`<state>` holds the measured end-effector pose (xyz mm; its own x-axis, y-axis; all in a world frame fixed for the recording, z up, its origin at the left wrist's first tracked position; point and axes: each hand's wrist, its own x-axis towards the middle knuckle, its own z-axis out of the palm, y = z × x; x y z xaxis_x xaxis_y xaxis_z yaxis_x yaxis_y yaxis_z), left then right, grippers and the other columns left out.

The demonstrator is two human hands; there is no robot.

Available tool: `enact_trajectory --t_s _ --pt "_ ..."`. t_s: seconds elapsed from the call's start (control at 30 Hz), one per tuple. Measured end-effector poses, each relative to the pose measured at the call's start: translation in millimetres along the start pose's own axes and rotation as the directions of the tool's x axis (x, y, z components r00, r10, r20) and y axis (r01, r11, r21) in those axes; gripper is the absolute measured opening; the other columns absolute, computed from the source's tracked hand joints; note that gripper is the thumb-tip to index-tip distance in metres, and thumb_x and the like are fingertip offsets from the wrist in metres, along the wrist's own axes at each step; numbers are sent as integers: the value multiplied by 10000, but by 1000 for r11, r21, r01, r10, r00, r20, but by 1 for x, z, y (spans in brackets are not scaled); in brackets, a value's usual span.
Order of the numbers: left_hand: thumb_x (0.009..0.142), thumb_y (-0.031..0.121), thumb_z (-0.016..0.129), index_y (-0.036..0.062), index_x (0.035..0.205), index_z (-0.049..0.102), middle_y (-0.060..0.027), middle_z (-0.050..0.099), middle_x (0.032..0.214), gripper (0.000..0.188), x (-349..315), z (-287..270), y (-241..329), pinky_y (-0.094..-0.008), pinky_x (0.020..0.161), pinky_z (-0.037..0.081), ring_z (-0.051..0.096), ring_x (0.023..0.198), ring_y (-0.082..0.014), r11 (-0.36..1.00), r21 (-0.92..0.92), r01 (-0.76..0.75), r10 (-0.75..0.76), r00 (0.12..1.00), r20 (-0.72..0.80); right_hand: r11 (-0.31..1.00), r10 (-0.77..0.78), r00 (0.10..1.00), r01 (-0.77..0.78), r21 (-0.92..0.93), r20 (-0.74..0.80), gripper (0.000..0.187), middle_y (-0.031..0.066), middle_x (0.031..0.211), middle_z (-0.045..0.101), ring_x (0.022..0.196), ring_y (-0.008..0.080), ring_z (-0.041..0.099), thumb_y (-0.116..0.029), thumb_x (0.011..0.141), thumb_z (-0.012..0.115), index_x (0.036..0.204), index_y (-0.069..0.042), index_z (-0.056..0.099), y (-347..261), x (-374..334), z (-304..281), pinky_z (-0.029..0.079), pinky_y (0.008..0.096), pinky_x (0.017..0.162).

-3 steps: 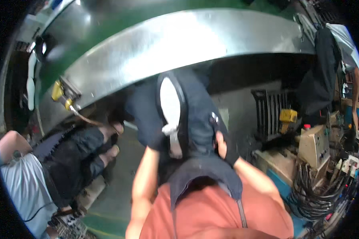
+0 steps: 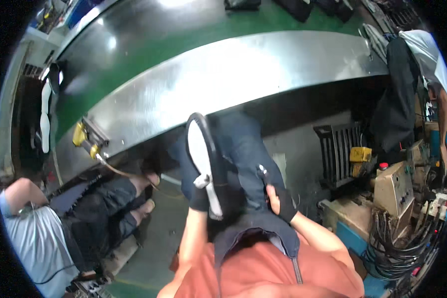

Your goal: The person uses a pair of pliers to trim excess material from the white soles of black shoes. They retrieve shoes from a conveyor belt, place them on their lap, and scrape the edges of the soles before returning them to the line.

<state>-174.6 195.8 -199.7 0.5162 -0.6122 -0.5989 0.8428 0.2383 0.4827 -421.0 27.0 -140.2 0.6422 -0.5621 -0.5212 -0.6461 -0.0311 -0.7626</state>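
Note:
A black shoe [image 2: 216, 166] with a long white sole face [image 2: 198, 146] stands over my lap, its rounded toe toward the bench and its heel toward me. My left hand [image 2: 199, 197], in a dark glove, is closed round its left side near the middle. Whitish fingertips cross the narrow part of the sole. To the right, my right hand [image 2: 281, 202] wears a black fingerless glove and curls over my right thigh. From it sticks out a small tool with a shiny metal tip [image 2: 262, 170]; its exact kind is unclear.
A metal-edged bench [image 2: 223, 64] with a green top curves ahead. On its left edge lies a yellow air tool [image 2: 87, 139] with a hose. A co-worker [image 2: 39, 228] sits at left; another person [image 2: 429, 59] is at far right. A control box [image 2: 392, 184] and cables [image 2: 390, 248] stand right.
The whole view has shifted, with the bench now lower in the picture. The shoe's toe leans more to the left. My left hand still grips it.

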Motion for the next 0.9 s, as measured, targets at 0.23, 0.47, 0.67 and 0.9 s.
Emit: enact_trajectory --t_s 0.23,0.47,0.67,0.9 --pt "918 453 545 7 1228 507 -104 616 1023 544 90 175 183 -370 796 536 624 876 -209 965 31 -261 247 941 232 990 104 986 -115 81 127 511 40 597 514 533 140 559 -447 983 393 785 -12 573 -26 83 -6 441 296 531" --pt "851 189 662 20 1201 559 -139 614 1156 402 56 178 163 -347 1010 405 553 1134 -222 209 892 -402 -99 898 428 980 -132 949 168 -104 285 452 232 1394 413 1317 335 372 -221 961 400 1374 -39 413 -85 148 -22 277 368 1089" --pt "925 272 592 59 1044 651 -38 661 937 250 -21 -3 58 -320 753 481 587 830 -138 380 924 42 -383 916 116 975 -123 933 177 -133 338 445 221 1421 381 1335 357 338 -190 961 381 1381 -45 406 -102 163 -26 239 375 1113" --pt "934 280 579 113 1065 638 -19 641 961 221 -29 3 63 -312 698 503 601 822 -148 502 652 568 -667 734 -126 972 -149 920 203 -115 363 431 203 1426 379 1327 359 342 -159 949 411 1363 -41 429 -93 150 -18 255 376 1106"
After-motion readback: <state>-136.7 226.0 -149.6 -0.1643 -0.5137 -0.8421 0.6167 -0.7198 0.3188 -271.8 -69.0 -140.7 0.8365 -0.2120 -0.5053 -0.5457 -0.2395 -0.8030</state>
